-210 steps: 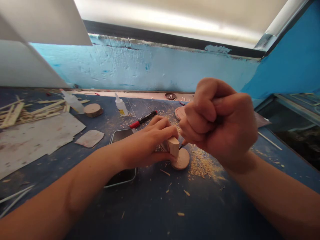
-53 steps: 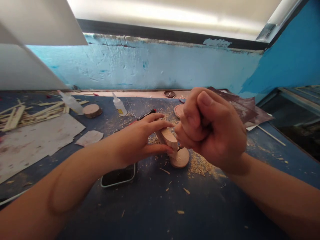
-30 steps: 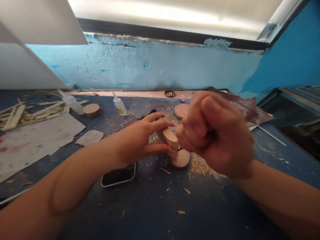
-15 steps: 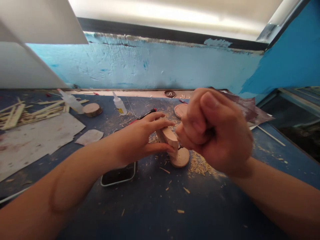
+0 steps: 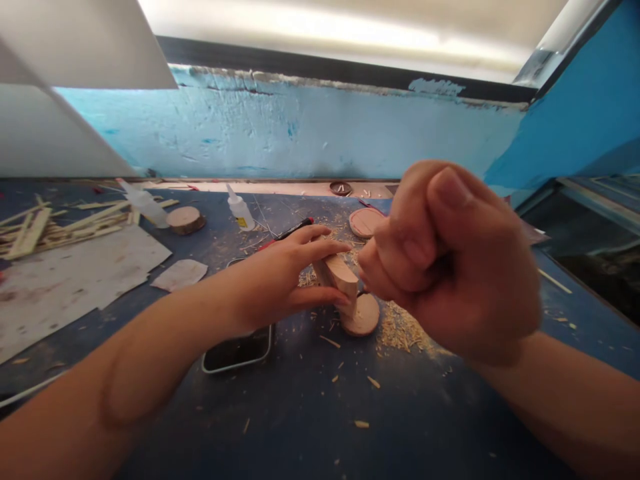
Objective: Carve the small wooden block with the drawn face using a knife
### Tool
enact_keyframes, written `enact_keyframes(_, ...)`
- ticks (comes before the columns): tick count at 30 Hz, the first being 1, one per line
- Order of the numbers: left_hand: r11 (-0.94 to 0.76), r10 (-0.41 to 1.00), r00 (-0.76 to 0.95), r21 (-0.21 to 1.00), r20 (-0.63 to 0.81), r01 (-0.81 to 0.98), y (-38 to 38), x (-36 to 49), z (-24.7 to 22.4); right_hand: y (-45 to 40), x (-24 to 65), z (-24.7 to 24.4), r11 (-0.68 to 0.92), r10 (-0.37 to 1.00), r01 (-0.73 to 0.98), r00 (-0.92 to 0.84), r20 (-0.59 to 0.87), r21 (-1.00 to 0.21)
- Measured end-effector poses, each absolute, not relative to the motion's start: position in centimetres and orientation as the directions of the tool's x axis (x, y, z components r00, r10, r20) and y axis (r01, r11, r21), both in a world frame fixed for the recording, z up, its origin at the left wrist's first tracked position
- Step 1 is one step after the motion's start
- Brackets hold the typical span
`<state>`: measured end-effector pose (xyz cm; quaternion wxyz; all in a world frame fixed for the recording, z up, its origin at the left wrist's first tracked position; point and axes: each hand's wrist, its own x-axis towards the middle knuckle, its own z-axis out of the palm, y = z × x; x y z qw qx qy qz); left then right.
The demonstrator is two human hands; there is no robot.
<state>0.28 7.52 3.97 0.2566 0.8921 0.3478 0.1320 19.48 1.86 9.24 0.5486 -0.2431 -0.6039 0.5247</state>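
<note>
My left hand grips a pale wooden block, thumb on the near side and fingers over the far side. The block's near end rests on or just over a round wood slice; I cannot tell if they are joined. To the right, my right hand is closed in a fist close to the camera. A small dark piece shows between that fist and the block, perhaps part of a tool. What the fist holds is hidden. Wood shavings lie in a heap below it.
A phone lies under my left forearm. Behind are a glue bottle, a black-and-red pen-like tool and a wooden disc. At left are another bottle, a wood slice, thin sticks and stained paper.
My right fist has moved to the right and slightly up, nearer the camera. My left hand and the wooden block have stayed in place.
</note>
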Motion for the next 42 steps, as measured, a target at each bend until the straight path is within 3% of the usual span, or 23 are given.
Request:
enact_keyframes(13,-0.641,0.680,0.729,0.550,0.084,0.534,7.9,0.2,3.4,2.9,19.4,7.4,0.313,0.841,-0.423,-0.292,0.456,-0.850)
enact_keyframes(21,-0.633,0.689,0.721,0.548,0.076,0.547,7.9,0.1,3.3,2.7,19.6,9.1,0.292,0.864,-0.400,-0.279,0.419,-0.869)
enact_keyframes(31,-0.653,0.662,0.743,0.562,0.099,0.508,8.1,0.1,3.2,3.1,19.5,8.2,0.283,0.838,-0.430,-0.323,0.439,-0.857)
enact_keyframes(35,-0.648,0.667,0.740,0.558,0.087,0.518,8.2,0.0,3.1,3.3,19.8,8.5,0.210,0.841,-0.474,-0.359,0.406,-0.855)
enact_keyframes(39,-0.659,0.665,0.740,0.548,0.102,0.516,8.1,0.1,2.9,3.4,19.3,7.2,0.249,0.827,-0.480,-0.347,0.443,-0.841)
enact_keyframes(42,-0.659,0.676,0.728,0.538,0.115,0.526,8.0,0.2,3.0,3.2,18.9,6.7,0.232,0.847,-0.422,-0.355,0.396,-0.876)
